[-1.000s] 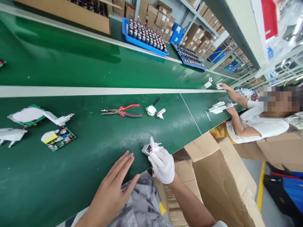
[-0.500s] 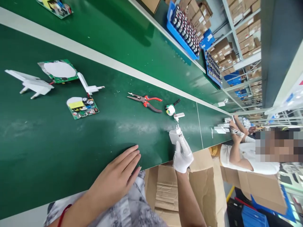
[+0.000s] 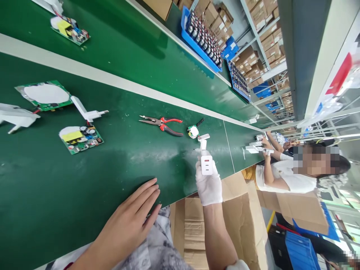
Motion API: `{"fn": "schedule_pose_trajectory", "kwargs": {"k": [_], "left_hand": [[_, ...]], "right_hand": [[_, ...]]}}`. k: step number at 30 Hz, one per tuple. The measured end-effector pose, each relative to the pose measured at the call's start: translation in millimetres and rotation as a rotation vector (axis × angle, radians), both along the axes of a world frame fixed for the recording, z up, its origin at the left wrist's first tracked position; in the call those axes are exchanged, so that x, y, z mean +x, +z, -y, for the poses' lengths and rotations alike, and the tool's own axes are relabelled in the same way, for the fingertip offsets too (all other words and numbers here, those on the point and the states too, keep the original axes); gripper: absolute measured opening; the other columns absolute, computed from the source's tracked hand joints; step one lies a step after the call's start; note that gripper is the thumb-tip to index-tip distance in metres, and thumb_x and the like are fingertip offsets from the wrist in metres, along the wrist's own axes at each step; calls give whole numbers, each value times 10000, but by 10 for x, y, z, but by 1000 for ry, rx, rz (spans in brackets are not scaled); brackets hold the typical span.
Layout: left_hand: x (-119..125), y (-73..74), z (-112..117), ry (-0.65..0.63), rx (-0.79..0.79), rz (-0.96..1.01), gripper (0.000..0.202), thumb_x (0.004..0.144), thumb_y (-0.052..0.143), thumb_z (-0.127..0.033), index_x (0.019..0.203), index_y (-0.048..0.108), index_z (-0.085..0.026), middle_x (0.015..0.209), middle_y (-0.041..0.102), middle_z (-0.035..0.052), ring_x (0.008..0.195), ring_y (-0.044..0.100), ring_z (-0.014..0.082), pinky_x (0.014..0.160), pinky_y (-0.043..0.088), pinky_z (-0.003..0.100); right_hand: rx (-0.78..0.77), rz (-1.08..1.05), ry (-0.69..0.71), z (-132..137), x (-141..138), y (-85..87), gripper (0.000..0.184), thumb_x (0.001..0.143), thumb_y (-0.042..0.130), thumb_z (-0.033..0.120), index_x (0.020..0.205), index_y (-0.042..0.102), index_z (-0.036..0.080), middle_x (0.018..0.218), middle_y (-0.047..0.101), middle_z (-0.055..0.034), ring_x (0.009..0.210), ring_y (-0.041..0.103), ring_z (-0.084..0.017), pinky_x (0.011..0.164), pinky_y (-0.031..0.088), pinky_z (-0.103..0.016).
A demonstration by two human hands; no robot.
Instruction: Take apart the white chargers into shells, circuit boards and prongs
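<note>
Three circuit boards: [image 3: 42, 95], [image 3: 81, 139], [image 3: 70, 30]. One pair of pliers [image 3: 161, 123]. Two blue trays [image 3: 200, 39], [image 3: 239, 79]. One white charger [image 3: 206, 165] in hand.

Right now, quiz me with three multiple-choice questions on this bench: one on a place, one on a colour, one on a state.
1. Where do the pliers lie?
A. on the green belt
B. in a blue tray
C. in a box

2. What colour is the right hand's glove?
A. black
B. white
C. yellow

3. What is the left hand doing?
A. gripping pliers
B. holding a board
C. resting flat, empty

Answers: 1 A, they sit on the belt past the hands. 2 B, a white glove grips the white charger. 3 C, fingers spread on the belt edge.
</note>
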State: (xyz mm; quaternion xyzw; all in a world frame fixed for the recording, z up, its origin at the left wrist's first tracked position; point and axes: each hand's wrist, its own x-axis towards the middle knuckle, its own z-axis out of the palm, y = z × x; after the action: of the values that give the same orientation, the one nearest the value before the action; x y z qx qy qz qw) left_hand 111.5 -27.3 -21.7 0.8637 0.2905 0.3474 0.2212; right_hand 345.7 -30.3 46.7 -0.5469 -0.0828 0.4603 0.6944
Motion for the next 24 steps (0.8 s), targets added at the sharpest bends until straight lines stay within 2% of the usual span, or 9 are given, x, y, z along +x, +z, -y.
{"fn": "schedule_pose_trajectory", "kwargs": {"k": [3, 6, 9, 11, 14, 17, 18, 21, 24], "left_hand": [[0, -9, 4, -4, -2, 17, 296, 965, 514, -216, 1190, 631, -64, 1272, 668, 148, 1241, 602, 274, 981, 581, 384], [0, 1, -1, -6, -6, 35, 287, 955, 524, -203, 1180, 638, -65, 1263, 676, 150, 1229, 612, 279, 952, 599, 374], [-14, 42, -20, -3, -35, 70, 267, 946, 523, -195, 1146, 655, -78, 1222, 700, 141, 1195, 639, 269, 934, 613, 354], [-26, 76, -36, -4, -77, 99, 255, 934, 524, -196, 1122, 668, -101, 1183, 720, 122, 1163, 661, 252, 928, 617, 322], [-25, 82, -47, -5, -119, 139, 247, 907, 534, -194, 1106, 668, -132, 1112, 748, 88, 1134, 679, 233, 929, 613, 279], [30, -19, -15, 3, -131, 185, 228, 880, 559, -217, 1078, 653, -155, 1036, 759, 69, 1120, 684, 229, 941, 607, 274], [63, -75, 5, 15, -129, 214, 216, 878, 567, -237, 1065, 646, -161, 1003, 759, 65, 1111, 687, 227, 948, 602, 275], [195, -270, 70, 58, -91, 286, 151, 917, 552, -275, 1012, 625, -183, 890, 751, 41, 1078, 694, 204, 971, 580, 255], [326, -430, 118, 88, -78, 298, 139, 982, 489, -281, 972, 608, -210, 829, 740, 2, 1020, 706, 160, 989, 557, 216]], "right_hand": [[-12, -4, -28, -47, -13, -27, 259, 956, 555, 345, 1097, 722, 207, 1215, 693, -43, 1034, 664, -109, 919, 566, -197], [-50, 14, -5, -94, -8, -20, 279, 912, 610, 374, 1099, 721, 199, 1209, 694, -52, 1098, 650, -133, 955, 557, -233], [-98, 181, 129, -222, 39, 66, 331, 868, 666, 424, 1106, 714, 199, 1217, 686, -72, 1098, 653, -171, 940, 566, -277], [-88, 356, 238, -426, 128, 149, 361, 850, 683, 449, 1108, 698, 196, 1195, 685, -90, 1073, 662, -210, 906, 580, -332], [-26, 628, 323, -1002, 353, 229, 405, 829, 700, 435, 1143, 632, 189, 1120, 687, -102, 974, 683, -240, 816, 595, -383], [-19, 1318, 335, -1836, 567, 204, 392, 918, 522, 414, 1234, 494, 184, 1110, 658, -127, 936, 678, -230, 778, 591, -395], [-11, 1439, 320, -2124, 608, 173, 390, 919, 493, 372, 1253, 455, 175, 1127, 638, -146, 967, 666, -239, 826, 577, -423], [1, 1618, 258, -2838, 616, 6, 409, 888, 460, 249, 1273, 402, 124, 1212, 540, -207, 1122, 590, -273, 1016, 459, -512], [-44, 1769, 278, -3173, 539, -238, 418, 865, 428, 214, 1264, 411, 90, 1200, 492, -224, 1153, 551, -305, 1034, 418, -558]]}}
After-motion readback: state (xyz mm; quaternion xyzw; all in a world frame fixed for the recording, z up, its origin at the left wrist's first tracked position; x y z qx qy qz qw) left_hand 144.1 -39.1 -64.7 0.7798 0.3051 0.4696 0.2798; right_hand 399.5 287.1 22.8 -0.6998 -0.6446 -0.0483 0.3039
